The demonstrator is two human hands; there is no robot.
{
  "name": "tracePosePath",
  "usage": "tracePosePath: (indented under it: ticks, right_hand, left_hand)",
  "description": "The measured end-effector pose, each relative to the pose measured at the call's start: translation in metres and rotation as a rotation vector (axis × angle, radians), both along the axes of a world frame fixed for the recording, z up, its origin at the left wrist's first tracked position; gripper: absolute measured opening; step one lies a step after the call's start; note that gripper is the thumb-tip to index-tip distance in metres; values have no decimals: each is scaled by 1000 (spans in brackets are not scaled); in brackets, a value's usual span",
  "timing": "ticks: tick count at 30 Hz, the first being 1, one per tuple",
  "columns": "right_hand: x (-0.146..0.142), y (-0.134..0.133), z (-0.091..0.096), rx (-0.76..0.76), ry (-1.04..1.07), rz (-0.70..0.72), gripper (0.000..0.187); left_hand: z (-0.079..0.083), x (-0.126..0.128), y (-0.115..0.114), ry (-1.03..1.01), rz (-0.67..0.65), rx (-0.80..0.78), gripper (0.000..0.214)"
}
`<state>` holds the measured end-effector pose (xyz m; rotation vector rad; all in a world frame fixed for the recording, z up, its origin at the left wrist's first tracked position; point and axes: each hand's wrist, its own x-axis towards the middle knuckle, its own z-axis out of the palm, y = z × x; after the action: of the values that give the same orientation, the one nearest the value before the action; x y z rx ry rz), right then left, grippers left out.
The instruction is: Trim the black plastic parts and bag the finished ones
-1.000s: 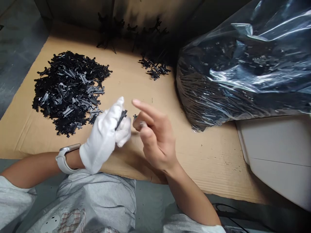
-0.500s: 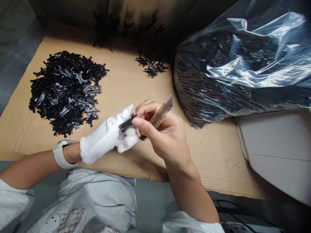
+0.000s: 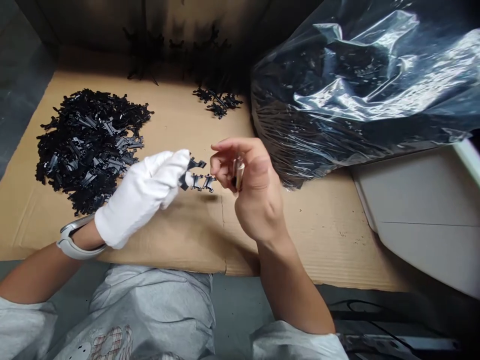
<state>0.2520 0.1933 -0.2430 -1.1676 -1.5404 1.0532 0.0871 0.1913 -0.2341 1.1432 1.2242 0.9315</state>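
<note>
My left hand (image 3: 144,192), in a white glove, is closed on a small black plastic part (image 3: 197,177) held above the cardboard sheet (image 3: 195,235). My right hand (image 3: 251,192), bare, is closed on a thin metal blade (image 3: 237,173) just right of that part, its fingertips nearly touching it. A large heap of the same black parts (image 3: 88,142) lies to the left of my gloved hand. A smaller cluster of black parts (image 3: 217,102) sits farther back, near the middle.
A big clear plastic bag full of black parts (image 3: 356,95) rests at the right, partly over a white box (image 3: 423,220). A dark wall closes off the back. A cable (image 3: 360,307) lies on the grey floor beyond the cardboard's near edge.
Both hands shifted slightly up and left in view. The blade, sticking out of my right hand half a second ago, is now tucked upright in it. The black part now shows flat.
</note>
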Motion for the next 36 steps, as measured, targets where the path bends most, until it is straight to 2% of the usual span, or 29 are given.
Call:
tracePosePath:
  ticks: [3, 5, 15, 20, 24, 26, 29, 32, 34, 36]
  right_hand:
    - [1, -5, -2, 157, -244, -39, 38]
    - [0, -7, -4, 235, -318, -38, 33]
    - [2, -7, -10, 436, -378, 20, 28]
    - [-1, -3, -6, 397, -377, -105, 24]
    - [3, 6, -3, 329, -321, -160, 24]
    - [7, 9, -5, 307, -288, -198, 25]
    - [11, 11, -12, 261, -323, -225, 29]
    - [7, 14, -17, 206, -467, -79, 26]
    - [0, 18, -16, 180, -590, 54, 19]
    - [-11, 25, -9, 164, -721, 134, 12]
  left_hand:
    - [-2, -3, -1, -104, 19, -7, 32]
    - [-2, -5, -1, -138, 17, 1, 34]
    - [15, -3, 5, -164, -40, -53, 32]
    - [16, -6, 3, -130, -126, -21, 34]
    - [0, -6, 2, -32, -98, 98, 28]
    - [-13, -3, 4, 155, -124, 224, 24]
    - [-35, 5, 8, 514, -286, 468, 30]
    - [-52, 13, 13, 754, -370, 549, 38]
    - [-62, 18, 17, 794, -374, 537, 35]
    - [-70, 23, 18, 796, -319, 516, 29]
